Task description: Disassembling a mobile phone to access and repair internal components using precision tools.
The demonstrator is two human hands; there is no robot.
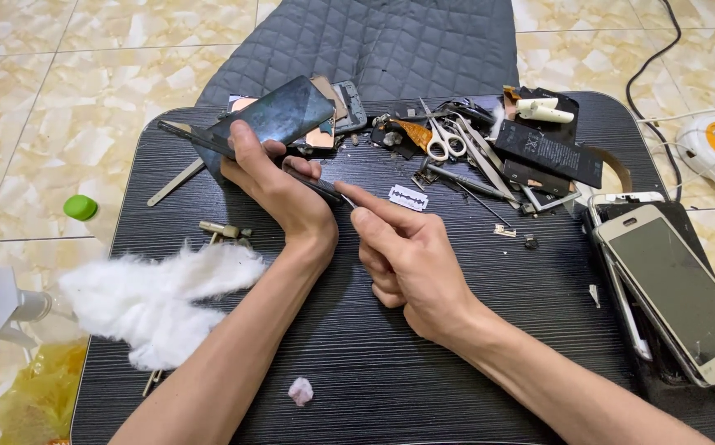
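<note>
White cotton wadding [156,301] lies at the worktop's [456,330] left edge, half covering a small metal tool. The left hand [279,185] closes its grip on a dark phone panel [271,122], whose lower edge it hides. The right hand [407,255] pinches a thin tool [318,186], its tip hard to make out. A razor blade [408,198] lies just beside; stacked phones [670,288] overhang the right edge.
</note>
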